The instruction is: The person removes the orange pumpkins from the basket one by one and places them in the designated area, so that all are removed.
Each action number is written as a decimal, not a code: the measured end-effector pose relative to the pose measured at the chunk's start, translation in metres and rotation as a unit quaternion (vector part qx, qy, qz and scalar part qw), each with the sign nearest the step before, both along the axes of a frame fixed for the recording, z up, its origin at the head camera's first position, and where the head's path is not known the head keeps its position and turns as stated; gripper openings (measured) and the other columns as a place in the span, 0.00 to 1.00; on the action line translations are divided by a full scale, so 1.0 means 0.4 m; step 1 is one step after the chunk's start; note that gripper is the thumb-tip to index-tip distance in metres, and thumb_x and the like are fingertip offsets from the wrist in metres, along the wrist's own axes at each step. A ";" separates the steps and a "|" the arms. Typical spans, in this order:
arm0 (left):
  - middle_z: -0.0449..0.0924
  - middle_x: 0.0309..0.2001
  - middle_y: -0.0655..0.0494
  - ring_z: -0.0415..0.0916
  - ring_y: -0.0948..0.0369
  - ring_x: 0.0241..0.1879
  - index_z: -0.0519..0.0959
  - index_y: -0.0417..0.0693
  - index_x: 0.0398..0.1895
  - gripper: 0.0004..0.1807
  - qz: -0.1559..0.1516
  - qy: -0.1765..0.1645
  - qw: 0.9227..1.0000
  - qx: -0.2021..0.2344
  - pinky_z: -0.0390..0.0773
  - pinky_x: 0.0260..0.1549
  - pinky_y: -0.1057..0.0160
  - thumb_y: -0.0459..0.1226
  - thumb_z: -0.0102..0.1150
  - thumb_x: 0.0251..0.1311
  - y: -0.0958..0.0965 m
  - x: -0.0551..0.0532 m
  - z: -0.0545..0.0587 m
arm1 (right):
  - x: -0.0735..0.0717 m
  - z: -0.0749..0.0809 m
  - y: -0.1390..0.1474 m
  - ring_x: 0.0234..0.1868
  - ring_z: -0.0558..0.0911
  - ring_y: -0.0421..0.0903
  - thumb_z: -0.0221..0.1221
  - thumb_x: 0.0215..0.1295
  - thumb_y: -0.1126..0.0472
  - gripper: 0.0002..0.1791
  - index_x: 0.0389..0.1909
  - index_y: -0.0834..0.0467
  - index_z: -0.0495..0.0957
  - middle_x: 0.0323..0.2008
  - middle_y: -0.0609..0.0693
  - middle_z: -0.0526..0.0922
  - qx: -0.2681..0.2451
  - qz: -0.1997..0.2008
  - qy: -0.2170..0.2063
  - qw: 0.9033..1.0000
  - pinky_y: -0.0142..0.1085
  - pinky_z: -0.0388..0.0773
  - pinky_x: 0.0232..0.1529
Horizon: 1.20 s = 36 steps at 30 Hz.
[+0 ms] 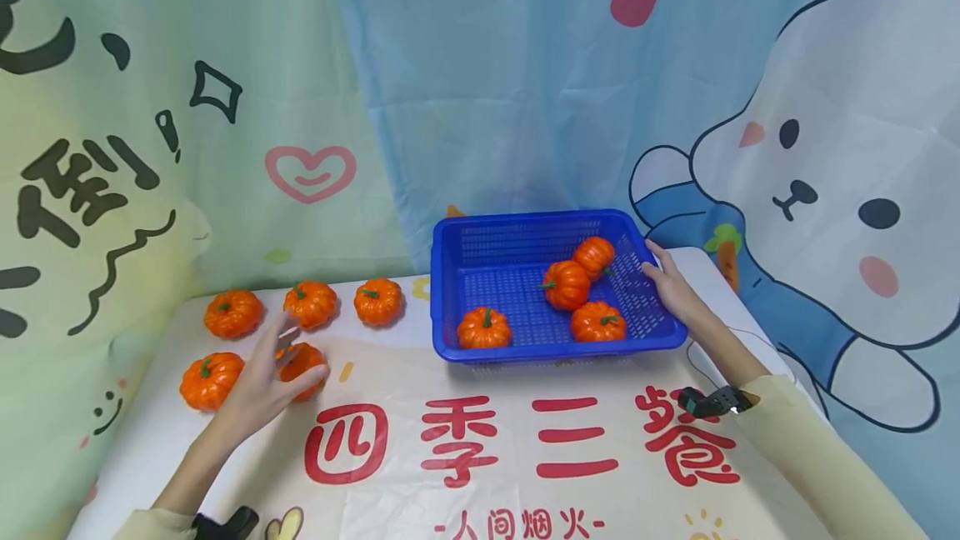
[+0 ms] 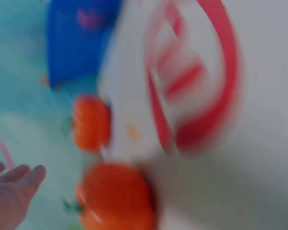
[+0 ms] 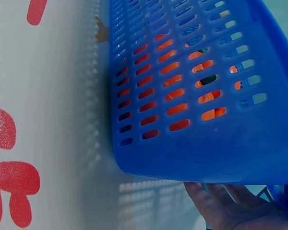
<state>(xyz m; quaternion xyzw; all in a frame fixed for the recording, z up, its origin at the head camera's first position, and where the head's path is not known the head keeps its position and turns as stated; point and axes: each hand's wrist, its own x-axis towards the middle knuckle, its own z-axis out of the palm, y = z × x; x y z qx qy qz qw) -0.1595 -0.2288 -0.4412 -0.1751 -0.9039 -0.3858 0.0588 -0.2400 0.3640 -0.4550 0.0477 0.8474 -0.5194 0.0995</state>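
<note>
A person's two bare hands work at a white table (image 1: pixel 153 440) bearing large red characters (image 1: pixel 570 435). The left hand (image 1: pixel 258 382) is spread, fingers and thumb apart, over a small orange pumpkin (image 1: pixel 306 373) at the table's left; the left wrist view is blurred, so whether skin meets pumpkin cannot be told. Four more pumpkins (image 1: pixel 378 302) lie around that hand: three in a row behind it, one on its outer side. Right of them, towards the back, is a blue slotted basket (image 1: pixel 540 352) containing four pumpkins, one at front left and three grouped towards the right. The right hand (image 1: pixel 678 294) grips the basket's right rim. Behind hangs a pastel curtain (image 1: pixel 480 107) with cartoon animals.
</note>
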 end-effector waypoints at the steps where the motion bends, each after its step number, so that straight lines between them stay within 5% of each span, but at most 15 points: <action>1: 0.60 0.68 0.35 0.64 0.38 0.64 0.50 0.38 0.74 0.50 -0.016 -0.015 1.000 0.020 0.69 0.56 0.41 0.35 0.71 0.53 0.015 0.004 0.008 | 0.000 0.000 0.002 0.74 0.44 0.71 0.29 0.79 0.48 0.34 0.77 0.50 0.26 0.76 0.64 0.28 -0.001 0.000 0.000 1.000 0.68 0.39 0.71; 8: 0.62 0.69 0.42 0.66 0.41 0.66 0.45 0.54 0.77 0.51 -0.122 -0.074 0.987 0.066 0.72 0.58 0.45 0.37 0.68 0.57 0.101 0.027 0.049 | 0.010 0.023 -0.014 0.74 0.45 0.72 0.30 0.79 0.52 0.34 0.77 0.52 0.26 0.76 0.66 0.29 -0.014 0.000 -0.008 1.000 0.67 0.41 0.71; 14: 0.63 0.69 0.46 0.68 0.44 0.65 0.46 0.59 0.76 0.49 -0.159 -0.102 0.981 0.052 0.76 0.56 0.49 0.42 0.67 0.57 0.144 0.047 0.061 | 0.017 0.028 -0.024 0.74 0.45 0.72 0.30 0.79 0.52 0.34 0.77 0.53 0.26 0.76 0.66 0.29 -0.011 -0.002 -0.008 1.000 0.68 0.40 0.71; 20: 0.65 0.68 0.48 0.70 0.47 0.64 0.49 0.62 0.76 0.46 -0.211 -0.096 0.971 0.052 0.79 0.55 0.51 0.42 0.66 0.59 0.212 0.016 0.110 | -0.003 -0.002 0.005 0.75 0.44 0.71 0.30 0.79 0.48 0.34 0.77 0.50 0.26 0.77 0.65 0.30 0.007 -0.001 0.002 1.000 0.68 0.40 0.71; 24: 0.63 0.70 0.50 0.68 0.50 0.66 0.50 0.58 0.76 0.44 -0.264 -0.109 0.958 0.026 0.77 0.58 0.51 0.44 0.64 0.61 0.313 -0.060 0.178 | -0.006 0.004 0.014 0.74 0.45 0.71 0.30 0.78 0.48 0.34 0.77 0.49 0.27 0.77 0.65 0.30 0.007 -0.004 0.005 1.000 0.68 0.41 0.71; 29: 0.61 0.72 0.51 0.64 0.56 0.69 0.52 0.53 0.76 0.41 -0.336 -0.075 0.937 -0.066 0.73 0.63 0.56 0.48 0.60 0.64 0.499 -0.203 0.244 | -0.004 0.004 0.019 0.75 0.43 0.70 0.30 0.79 0.49 0.34 0.77 0.50 0.27 0.77 0.64 0.29 0.004 -0.006 0.002 1.000 0.67 0.39 0.71; 33: 0.62 0.72 0.52 0.62 0.58 0.70 0.53 0.53 0.76 0.39 -0.359 -0.036 0.922 -0.143 0.67 0.68 0.57 0.52 0.55 0.66 0.672 -0.327 0.258 | -0.002 0.003 0.014 0.75 0.42 0.70 0.30 0.78 0.48 0.34 0.77 0.50 0.27 0.77 0.63 0.28 0.004 -0.007 -0.001 1.000 0.68 0.39 0.71; 36: 0.63 0.71 0.53 0.61 0.56 0.70 0.56 0.55 0.75 0.35 -0.355 -0.034 0.917 -0.177 0.63 0.70 0.56 0.53 0.52 0.68 0.789 -0.402 0.242 | -0.001 0.002 0.008 0.75 0.43 0.71 0.30 0.78 0.48 0.34 0.77 0.49 0.27 0.77 0.64 0.28 -0.003 -0.004 -0.002 1.000 0.68 0.40 0.71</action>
